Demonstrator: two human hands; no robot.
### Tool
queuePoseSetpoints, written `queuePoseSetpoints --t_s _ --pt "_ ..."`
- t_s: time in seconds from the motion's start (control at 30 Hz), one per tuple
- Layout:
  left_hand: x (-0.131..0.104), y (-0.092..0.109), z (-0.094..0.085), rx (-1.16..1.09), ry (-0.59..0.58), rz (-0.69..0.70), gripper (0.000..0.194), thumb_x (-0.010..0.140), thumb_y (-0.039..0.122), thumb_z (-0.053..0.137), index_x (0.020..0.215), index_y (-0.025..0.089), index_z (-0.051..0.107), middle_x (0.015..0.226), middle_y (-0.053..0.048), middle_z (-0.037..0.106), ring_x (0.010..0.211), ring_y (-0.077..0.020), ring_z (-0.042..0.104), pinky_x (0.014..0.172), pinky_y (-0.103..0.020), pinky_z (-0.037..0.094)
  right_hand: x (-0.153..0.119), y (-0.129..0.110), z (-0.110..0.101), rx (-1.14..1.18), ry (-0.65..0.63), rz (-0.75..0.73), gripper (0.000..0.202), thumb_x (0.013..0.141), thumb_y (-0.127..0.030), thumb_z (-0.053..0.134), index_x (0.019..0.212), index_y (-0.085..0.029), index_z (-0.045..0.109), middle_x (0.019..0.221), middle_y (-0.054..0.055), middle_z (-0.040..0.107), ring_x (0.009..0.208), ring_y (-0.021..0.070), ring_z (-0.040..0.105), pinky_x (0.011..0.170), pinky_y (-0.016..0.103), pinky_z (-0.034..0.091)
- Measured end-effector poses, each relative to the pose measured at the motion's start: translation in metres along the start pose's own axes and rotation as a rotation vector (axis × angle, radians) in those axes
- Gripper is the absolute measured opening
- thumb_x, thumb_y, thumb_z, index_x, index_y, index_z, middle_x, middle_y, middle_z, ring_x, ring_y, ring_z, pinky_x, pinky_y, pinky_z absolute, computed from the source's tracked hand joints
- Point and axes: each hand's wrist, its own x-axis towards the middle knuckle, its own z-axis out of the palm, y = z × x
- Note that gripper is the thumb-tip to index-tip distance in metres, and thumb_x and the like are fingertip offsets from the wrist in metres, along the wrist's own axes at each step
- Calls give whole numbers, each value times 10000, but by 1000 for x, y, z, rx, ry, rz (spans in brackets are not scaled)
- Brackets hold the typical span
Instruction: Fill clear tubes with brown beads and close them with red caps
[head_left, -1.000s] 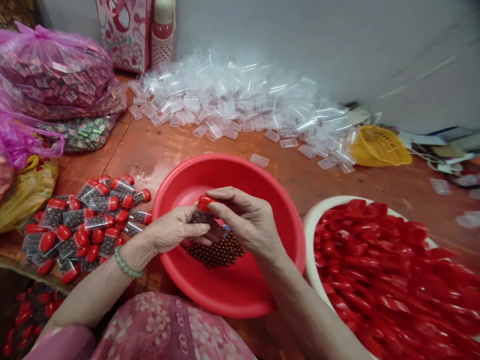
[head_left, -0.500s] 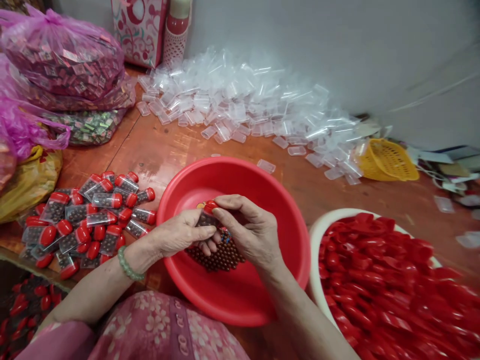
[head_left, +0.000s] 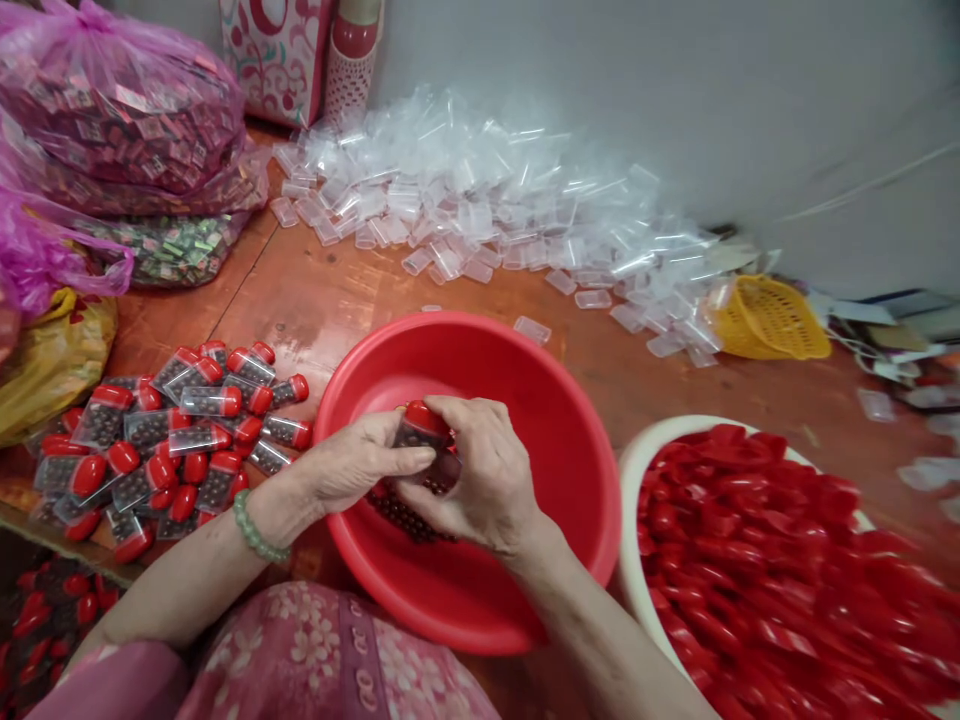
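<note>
Over the red basin point(head_left: 570, 430) my left hand point(head_left: 349, 465) pinches a small clear container point(head_left: 417, 430) with a red cap and dark little balls inside. My right hand point(head_left: 491, 485) curls around the other side of that container, its fingers at the cap and its thumb underneath. Below both hands, dark brown round beads point(head_left: 405, 515) lie in the basin, partly hidden by my fingers. To the left, a heap of filled, red-capped containers point(head_left: 210, 400) lies on the wooden table.
A cream tub point(head_left: 630, 500) piled with red caps point(head_left: 757, 560) stands at right. Clear empty containers point(head_left: 480, 220) are heaped along the wall, with a yellow basket point(head_left: 772, 320) beside them. Tied purple bags point(head_left: 135, 110) sit at back left. More red-capped containers point(head_left: 52, 610) lie below the table edge.
My right hand has shifted from pinching the red cap at its top to wrapping around the container, thumb now lower. My left hand keeps its hold almost unmoved.
</note>
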Motion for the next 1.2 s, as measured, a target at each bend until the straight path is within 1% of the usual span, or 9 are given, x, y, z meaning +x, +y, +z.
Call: queuePoseSetpoints --t_s 0.1,0.2,0.3,0.43,0.53,0.6,0.7,0.97,1.2 --pt "-1 2 0 10 1 2 321 700 335 837 913 125 720 882 -49 695 827 -129 599 809 -243 430 2 -1 -3 21 26 -1 571 697 -323 679 1210 -198 461 913 95 664 772 248 639 721 413 495" --pt "0 4 0 -59 27 -25 383 807 490 715 874 113 721 844 -67 701 814 -149 614 840 -272 442 1 1 -7 24 35 41 613 687 -368 719 1225 -213 471 950 93 664 807 252 642 735 412 512" --pt "1 4 0 -133 171 -26 450 887 546 587 931 116 712 921 -87 713 869 -161 634 843 -280 464 -1 10 -11 23 62 140 627 690 -387 752 1238 -231 491 1011 93 657 867 262 645 779 423 529" --pt "3 7 4 -142 459 121 402 969 475 480 957 129 682 1034 -87 697 1003 -168 633 892 -286 468 1 26 -13 21 392 379 588 773 -324 729 1295 -242 471 1131 118 600 993 264 620 851 405 524" --pt "4 7 7 -120 533 197 359 1003 385 435 935 129 678 1042 -74 684 1021 -150 618 914 -270 456 2 31 -8 -5 260 182 581 770 -286 722 1290 -266 463 1080 91 618 956 246 632 807 388 535" --pt "6 6 8 -103 541 198 355 1004 374 435 923 130 681 1031 -71 682 1016 -148 613 919 -268 448 4 31 -2 -20 197 113 621 745 -309 737 1297 -258 456 1065 82 625 941 246 637 786 397 545" --pt "7 5 9 -81 545 194 342 997 383 452 921 142 682 1035 -70 686 1014 -152 612 914 -273 440 6 28 3 -30 286 175 681 745 -330 734 1341 -235 419 1089 96 613 967 253 632 804 421 557" --pt "7 7 9 15 359 81 435 956 494 477 897 130 707 950 -105 728 1011 -229 647 891 -328 480 8 19 7 98 52 81 725 763 -344 707 1399 -209 386 1167 146 619 1025 283 627 843 452 550" --pt "15 16 10 -34 309 -61 588 996 534 301 973 114 712 792 -111 717 886 -236 688 812 -344 526 7 21 10 147 21 45 714 757 -368 705 1383 -189 412 1174 156 637 1033 285 631 848 449 541"
